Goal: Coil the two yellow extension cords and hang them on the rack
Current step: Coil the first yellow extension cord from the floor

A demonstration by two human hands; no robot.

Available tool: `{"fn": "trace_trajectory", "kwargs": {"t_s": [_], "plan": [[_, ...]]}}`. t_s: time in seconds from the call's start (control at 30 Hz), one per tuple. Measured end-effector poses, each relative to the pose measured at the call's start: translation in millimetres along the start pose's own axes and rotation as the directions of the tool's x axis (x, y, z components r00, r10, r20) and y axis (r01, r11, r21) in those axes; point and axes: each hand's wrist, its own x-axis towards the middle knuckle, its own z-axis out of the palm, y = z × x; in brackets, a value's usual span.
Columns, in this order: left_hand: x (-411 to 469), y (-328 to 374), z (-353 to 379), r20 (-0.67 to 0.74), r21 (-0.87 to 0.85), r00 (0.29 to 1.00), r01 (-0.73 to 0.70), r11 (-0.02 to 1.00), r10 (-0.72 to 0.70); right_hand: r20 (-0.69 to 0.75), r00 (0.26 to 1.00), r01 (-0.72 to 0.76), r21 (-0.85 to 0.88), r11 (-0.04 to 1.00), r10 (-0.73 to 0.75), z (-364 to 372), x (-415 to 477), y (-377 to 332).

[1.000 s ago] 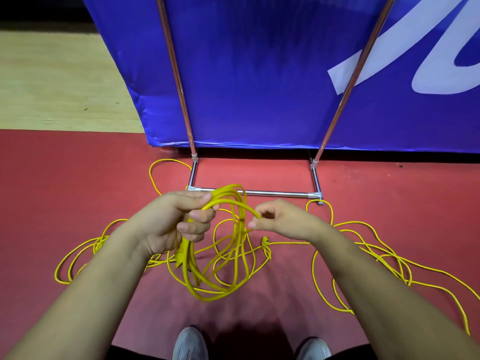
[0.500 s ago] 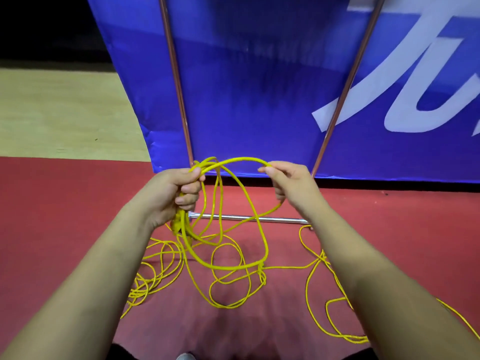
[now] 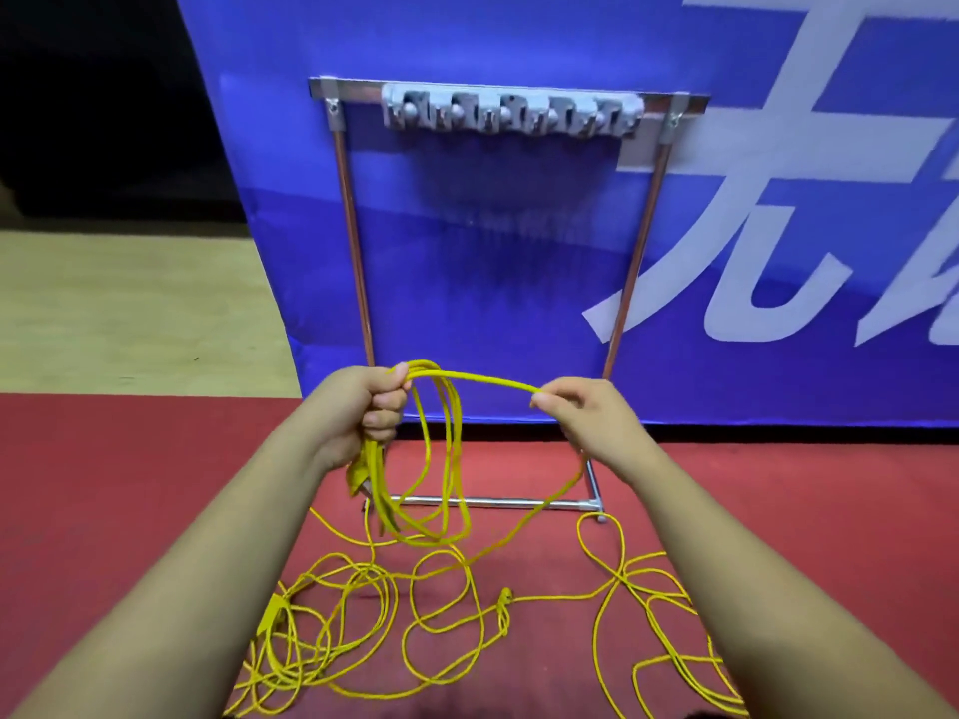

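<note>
Red floor (image 3: 129, 485), blue banner (image 3: 519, 251) behind, pale wooden strip (image 3: 129, 303) left.

Red floor (image 3: 129, 485), yellow cord (image 3: 504, 598) sprawled across it in loose tangled loops, rack (image 3: 498, 503) base bar standing behind, blue banner (image 3: 467, 303) at the back edge

Bottom edge cuts off the loose cord (image 3: 275, 666).

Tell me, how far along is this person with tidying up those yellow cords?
Done: a few loops hang gathered in the left hand. In hand: the right hand pinches the cord to feed another loop. Left: a big loose tangle lies on the red floor, and nothing hangs on the rack's hooks yet.
</note>
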Motion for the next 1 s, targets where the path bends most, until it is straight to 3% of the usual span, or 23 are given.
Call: {"fn": "trace_trajectory", "kwargs": {"t_s": [0.1,0.3,0.43,0.5,0.63,0.7,0.77,0.87,1.0], "plan": [[-7,3,3,0.016,-0.062,0.999,-0.028,0.998,0.029,0.13,0.991,-0.044,-0.008,0.999,0.044,7,-11,22],[-11,14,5,-0.025,0.085,0.987,-0.156,0.984,0.159,0.347,0.912,-0.22,-0.038,0.975,0.22,63,-57,103],[-6,-7,-14,-0.087,0.139,0.984,-0.145,0.98,0.158,0.178,0.946,-0.32,0.357,0.878,0.272,72,-63,87],[-3,-18,-23,-0.098,0.097,0.986,-0.125,0.987,0.135,0.074,0.956,-0.289,0.416,0.862,0.284,65,-55,72],[2,-32,-31,-0.142,0.059,0.985,-0.087,0.994,0.095,0.008,0.986,-0.156,0.356,0.921,0.164,40,-34,29],[6,-39,-36,-0.181,0.07,0.98,-0.074,0.995,0.086,-0.106,0.983,-0.089,0.436,0.896,0.149,26,-25,17],[9,-48,-39,-0.186,0.046,0.981,-0.056,0.997,0.064,-0.181,0.975,-0.049,0.395,0.917,0.13,23,-17,23],[13,-65,-42,-0.106,-0.039,0.994,0.007,0.999,-0.011,-0.094,0.979,-0.158,0.194,0.968,0.179,46,-14,57],[19,-93,-48,-0.026,-0.053,0.998,0.049,0.997,-0.051,-0.044,0.97,-0.233,0.134,0.963,0.241,73,-18,97]]}}
